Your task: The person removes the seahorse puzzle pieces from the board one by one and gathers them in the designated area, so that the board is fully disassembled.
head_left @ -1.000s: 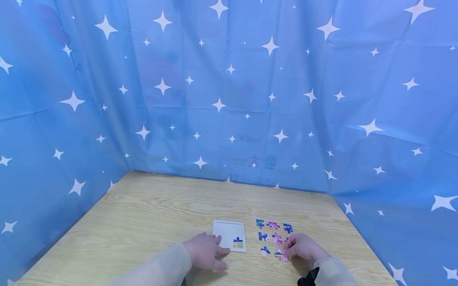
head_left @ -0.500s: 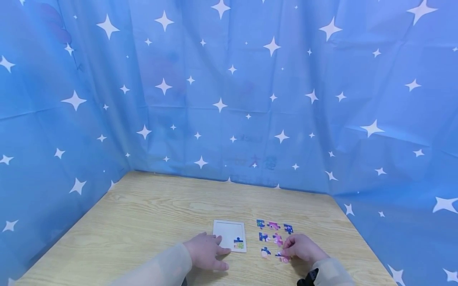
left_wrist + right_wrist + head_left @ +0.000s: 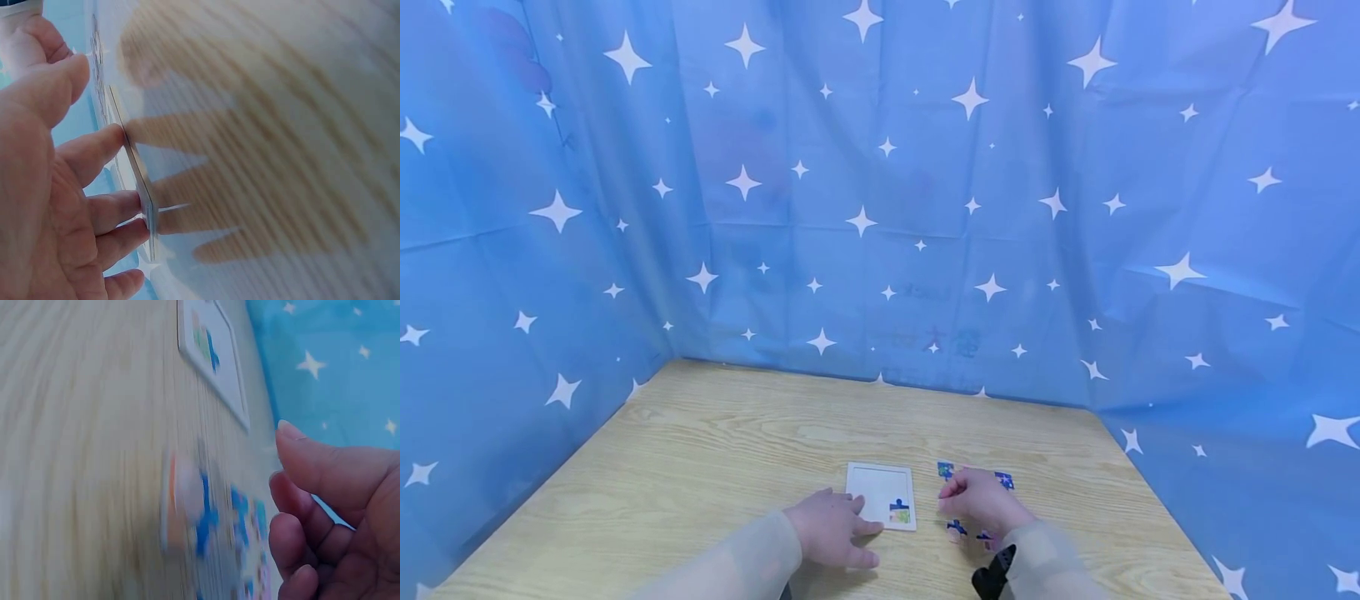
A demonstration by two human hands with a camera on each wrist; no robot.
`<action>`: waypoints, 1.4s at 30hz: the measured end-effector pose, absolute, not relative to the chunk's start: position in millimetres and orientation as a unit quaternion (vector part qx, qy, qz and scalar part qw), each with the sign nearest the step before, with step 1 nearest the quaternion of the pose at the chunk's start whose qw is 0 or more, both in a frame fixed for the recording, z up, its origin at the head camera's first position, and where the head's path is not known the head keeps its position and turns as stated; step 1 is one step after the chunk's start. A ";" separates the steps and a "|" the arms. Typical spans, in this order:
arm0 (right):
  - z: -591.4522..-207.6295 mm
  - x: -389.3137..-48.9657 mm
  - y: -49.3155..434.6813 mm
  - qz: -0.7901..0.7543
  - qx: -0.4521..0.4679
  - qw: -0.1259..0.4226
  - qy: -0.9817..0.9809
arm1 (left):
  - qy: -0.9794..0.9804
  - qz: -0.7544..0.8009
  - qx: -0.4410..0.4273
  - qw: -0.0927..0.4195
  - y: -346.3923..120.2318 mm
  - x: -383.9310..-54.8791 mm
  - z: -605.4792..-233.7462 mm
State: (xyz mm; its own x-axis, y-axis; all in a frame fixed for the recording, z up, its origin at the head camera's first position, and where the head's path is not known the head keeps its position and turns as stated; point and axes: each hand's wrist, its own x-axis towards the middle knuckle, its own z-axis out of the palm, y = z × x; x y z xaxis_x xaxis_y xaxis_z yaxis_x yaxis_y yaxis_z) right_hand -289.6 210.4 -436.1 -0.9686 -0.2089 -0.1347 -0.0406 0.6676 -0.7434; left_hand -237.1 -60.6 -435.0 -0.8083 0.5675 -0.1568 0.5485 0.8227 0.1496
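In the head view my left hand [image 3: 833,525] rests by a white puzzle tray [image 3: 860,473], fingers spread. The left wrist view shows its fingertips touching the edge of the tray [image 3: 139,164]. One blue and green jigsaw piece [image 3: 899,510] lies in the tray's lower right corner. My right hand [image 3: 981,498] is over the loose jigsaw pieces right of the tray, covering some of them. In the right wrist view the right hand [image 3: 340,519] has curled fingers, thumb near the index finger. Whether a piece is between those fingertips cannot be made out. A blurred piece [image 3: 203,515] lies below them.
Loose pieces show around the right hand, such as a blue one [image 3: 1004,480] behind it and another [image 3: 957,528] in front. The wooden table [image 3: 737,433] meets a blue star-patterned curtain [image 3: 880,250] at the back and sides.
My right hand has moved left and slightly away from me, from the right side of the loose pieces to above their middle and left. The left hand has stayed at the tray.
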 end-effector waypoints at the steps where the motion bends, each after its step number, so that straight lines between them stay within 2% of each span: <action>1: -436.5 -290.3 205.4 -0.395 -0.074 0.104 0.910 | 0.950 0.049 0.293 0.098 -60.3 -236.9 -434.9; 7: -440.1 -295.1 179.3 -0.367 -0.104 0.106 0.918 | 0.949 0.049 0.295 0.098 -59.4 -236.5 -433.6; 18: -452.1 -299.2 151.7 -0.372 -0.091 0.110 0.917 | 0.948 0.030 0.307 0.081 -58.3 -238.8 -437.6; 26: -452.7 -298.3 145.1 -0.344 -0.104 0.098 0.928 | 0.946 0.039 0.310 0.091 -59.2 -242.5 -438.4; 34: -455.9 -298.0 144.2 -0.348 -0.100 0.099 0.927 | 0.939 0.029 0.337 0.062 -56.5 -238.9 -435.4; 42: -455.4 -297.2 144.8 -0.355 -0.095 0.103 0.924 | 0.938 0.047 0.333 0.088 -48.0 -244.4 -438.9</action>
State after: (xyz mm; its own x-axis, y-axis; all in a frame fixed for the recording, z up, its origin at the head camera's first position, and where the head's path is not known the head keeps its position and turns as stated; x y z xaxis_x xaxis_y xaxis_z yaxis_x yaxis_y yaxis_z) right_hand -297.2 144.8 -455.4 -0.9608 -0.2485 -0.1232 -0.1020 0.7297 -0.6761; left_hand -244.4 -48.0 -438.9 -0.7634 0.6321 -0.1328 0.6156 0.7743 0.1468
